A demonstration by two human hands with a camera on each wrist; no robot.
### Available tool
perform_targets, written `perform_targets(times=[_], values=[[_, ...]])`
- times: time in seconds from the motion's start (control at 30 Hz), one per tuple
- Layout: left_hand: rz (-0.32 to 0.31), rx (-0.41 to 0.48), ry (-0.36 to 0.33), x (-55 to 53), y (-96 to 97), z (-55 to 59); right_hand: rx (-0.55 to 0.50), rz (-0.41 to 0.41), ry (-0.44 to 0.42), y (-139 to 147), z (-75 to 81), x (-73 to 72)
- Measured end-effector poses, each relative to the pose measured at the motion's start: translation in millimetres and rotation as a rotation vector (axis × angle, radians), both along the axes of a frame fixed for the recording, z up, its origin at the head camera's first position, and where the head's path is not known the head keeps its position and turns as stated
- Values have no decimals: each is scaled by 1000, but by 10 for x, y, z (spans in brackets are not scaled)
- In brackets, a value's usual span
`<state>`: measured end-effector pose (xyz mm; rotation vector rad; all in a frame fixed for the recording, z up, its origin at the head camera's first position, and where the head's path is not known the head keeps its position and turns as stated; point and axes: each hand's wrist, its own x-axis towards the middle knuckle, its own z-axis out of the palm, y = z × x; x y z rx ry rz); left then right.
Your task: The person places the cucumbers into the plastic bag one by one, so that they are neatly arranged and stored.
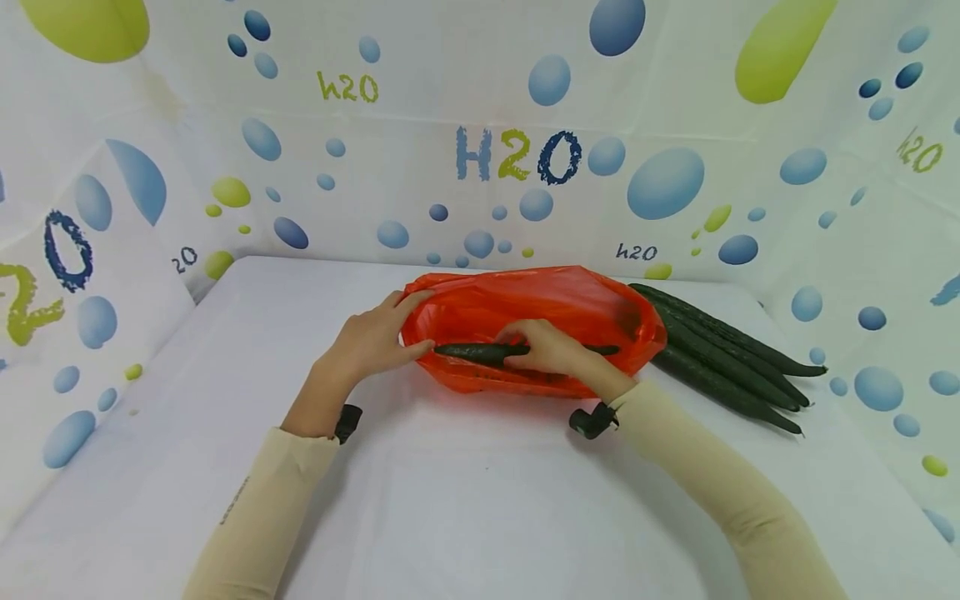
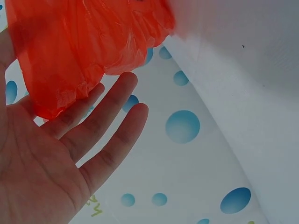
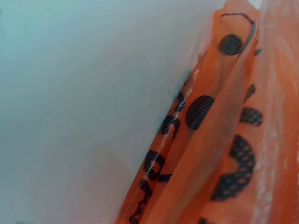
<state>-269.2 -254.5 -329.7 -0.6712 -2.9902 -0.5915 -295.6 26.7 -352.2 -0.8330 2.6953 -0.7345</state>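
A red plastic bag (image 1: 517, 292) lies on its side across the table's middle, its mouth spread wide. My left hand (image 1: 372, 333) is at the bag's left end, thumb and forefinger spread apart against its rim. In the left wrist view the other fingers (image 2: 105, 151) stretch out loosely beside the red plastic. My right hand (image 1: 551, 346) reaches into the mouth and grips a dark green cucumber (image 1: 476, 353) around its middle; the cucumber lies lengthwise along the bag. The right wrist view shows only the bag's printed side (image 3: 219, 130), with the hand hidden there.
Three long cucumbers (image 1: 731, 362) lie side by side on the table at the right, their far ends close against the bag. The white table (image 1: 450, 517) meets a dotted cloth backdrop (image 1: 420, 183) at the back and sides.
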Motion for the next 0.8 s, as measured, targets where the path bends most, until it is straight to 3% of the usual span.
perform_targets(times=[0.8], values=[[-4,-5,-17,-106,-30,-10,-158,-38,33,111,149,100]])
